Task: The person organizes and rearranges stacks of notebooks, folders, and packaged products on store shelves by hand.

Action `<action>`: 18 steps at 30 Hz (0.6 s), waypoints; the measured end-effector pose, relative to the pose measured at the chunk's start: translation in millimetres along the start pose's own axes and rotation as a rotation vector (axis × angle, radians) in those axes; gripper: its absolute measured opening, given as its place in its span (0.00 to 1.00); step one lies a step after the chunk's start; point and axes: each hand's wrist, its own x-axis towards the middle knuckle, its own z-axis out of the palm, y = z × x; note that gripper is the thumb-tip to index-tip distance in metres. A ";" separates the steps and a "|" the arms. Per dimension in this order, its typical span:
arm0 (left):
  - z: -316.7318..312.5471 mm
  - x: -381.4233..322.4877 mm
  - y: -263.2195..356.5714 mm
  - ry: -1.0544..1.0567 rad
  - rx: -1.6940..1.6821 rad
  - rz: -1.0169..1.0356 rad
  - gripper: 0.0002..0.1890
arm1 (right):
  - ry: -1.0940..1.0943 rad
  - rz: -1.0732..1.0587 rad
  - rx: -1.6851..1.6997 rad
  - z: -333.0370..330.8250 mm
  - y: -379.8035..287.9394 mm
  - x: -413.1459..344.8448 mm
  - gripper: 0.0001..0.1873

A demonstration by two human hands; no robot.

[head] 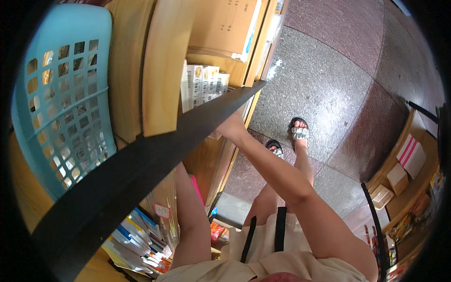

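Note:
A broad black strap (148, 151) crosses the view close to the camera and covers much of what lies before me. My right hand (230, 126) reaches into a wooden shelf compartment, beside several upright white cartons (204, 83) with printed fronts. Its fingers are behind the strap, so its grip cannot be made out. Of my left arm only the forearm (193, 215) shows, beside a clear plastic container (167, 201) with a red-edged label; the hand itself is hidden by the strap.
A light-blue plastic basket (70, 31) stands at the left, next to wooden panels (165, 70). A cardboard box (218, 31) fills the shelf above the cartons. Packets (137, 229) crowd the lower left. More shelving (398, 211) with boxes lines the right, across the tiled floor (317, 70).

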 end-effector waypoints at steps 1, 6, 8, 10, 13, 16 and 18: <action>-3.0 -1.3 -0.9 0.018 0.004 0.005 0.28 | -0.014 0.032 0.042 -7.4 -11.4 -2.4 0.17; 8.7 9.0 -6.5 0.013 0.036 -0.003 0.28 | 0.107 0.175 0.183 -14.0 -19.2 0.1 0.11; 6.0 0.5 -1.5 0.035 0.049 -0.003 0.27 | 0.157 0.213 0.309 -5.0 -16.1 -1.9 0.09; 3.1 -2.1 1.8 0.059 0.065 -0.002 0.27 | 0.147 0.110 0.274 -3.9 -20.7 -10.1 0.09; 2.8 -1.4 5.6 0.078 0.072 0.001 0.27 | 0.198 0.019 0.206 -2.6 -25.7 -21.3 0.09; 7.9 6.7 7.4 0.083 0.075 0.002 0.26 | 0.187 0.021 0.265 -0.5 -21.0 -25.4 0.14; 12.2 10.5 5.9 0.082 0.084 0.000 0.26 | 0.207 0.057 0.303 0.7 -20.8 -24.9 0.16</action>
